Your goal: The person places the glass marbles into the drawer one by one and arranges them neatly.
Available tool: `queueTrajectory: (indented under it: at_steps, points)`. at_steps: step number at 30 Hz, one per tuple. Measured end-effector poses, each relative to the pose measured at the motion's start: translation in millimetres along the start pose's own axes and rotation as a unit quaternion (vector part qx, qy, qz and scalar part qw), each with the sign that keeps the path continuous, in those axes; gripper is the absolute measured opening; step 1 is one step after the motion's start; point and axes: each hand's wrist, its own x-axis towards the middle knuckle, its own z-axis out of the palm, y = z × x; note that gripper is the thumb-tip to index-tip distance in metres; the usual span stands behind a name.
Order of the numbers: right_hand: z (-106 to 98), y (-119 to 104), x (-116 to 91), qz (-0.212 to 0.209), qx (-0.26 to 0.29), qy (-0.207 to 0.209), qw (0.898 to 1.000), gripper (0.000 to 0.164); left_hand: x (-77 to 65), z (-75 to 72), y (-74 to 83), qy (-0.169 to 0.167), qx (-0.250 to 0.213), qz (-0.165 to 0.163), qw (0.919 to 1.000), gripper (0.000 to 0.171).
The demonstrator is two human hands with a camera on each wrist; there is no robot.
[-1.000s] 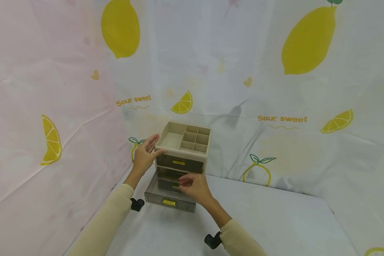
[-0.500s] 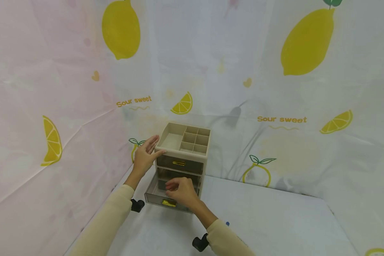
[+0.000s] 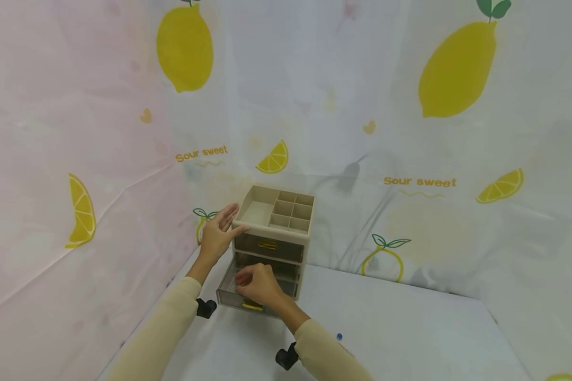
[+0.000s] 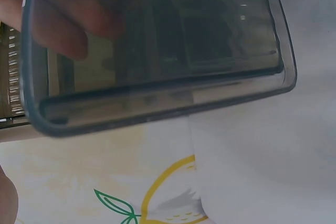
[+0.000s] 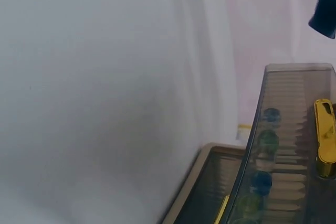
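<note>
A beige desktop organizer (image 3: pixel 278 231) with smoky see-through drawers stands on the white table. Below its closed top drawer (image 3: pixel 286 248), a lower drawer (image 3: pixel 230 299) is pulled out. My left hand (image 3: pixel 215 238) rests against the organizer's left side, fingers straight, thumb on the top front edge. My right hand (image 3: pixel 258 286) is over the open drawer with bent fingers, thumb and forefinger close together; whether something is between them is hidden. Through the plastic, the left wrist view shows right-hand fingers (image 4: pixel 68 38). In the right wrist view, several blue and green marble-like balls (image 5: pixel 261 182) show behind the drawer's plastic.
A tiny blue thing (image 3: pixel 339 336) lies on the table (image 3: pixel 410 328) beside my right sleeve. Lemon-printed cloth (image 3: pixel 333 132) hangs behind and at the left. Black wrist cameras sit on the left wrist (image 3: pixel 206 308) and right wrist (image 3: pixel 287 356).
My right hand has moved left and slightly down, farther over the open drawer. The tiny blue thing has come into view beside the sleeve. My left hand stays on the organizer.
</note>
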Motion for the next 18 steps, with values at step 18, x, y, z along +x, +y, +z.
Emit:
queueTrajectory:
  at_steps: [18]
  points:
    - [10,-3,20,0.031,-0.022,-0.066,0.997,0.008,3.9,0.7,-15.9,0.010,-0.001,0.010,0.9999,0.075]
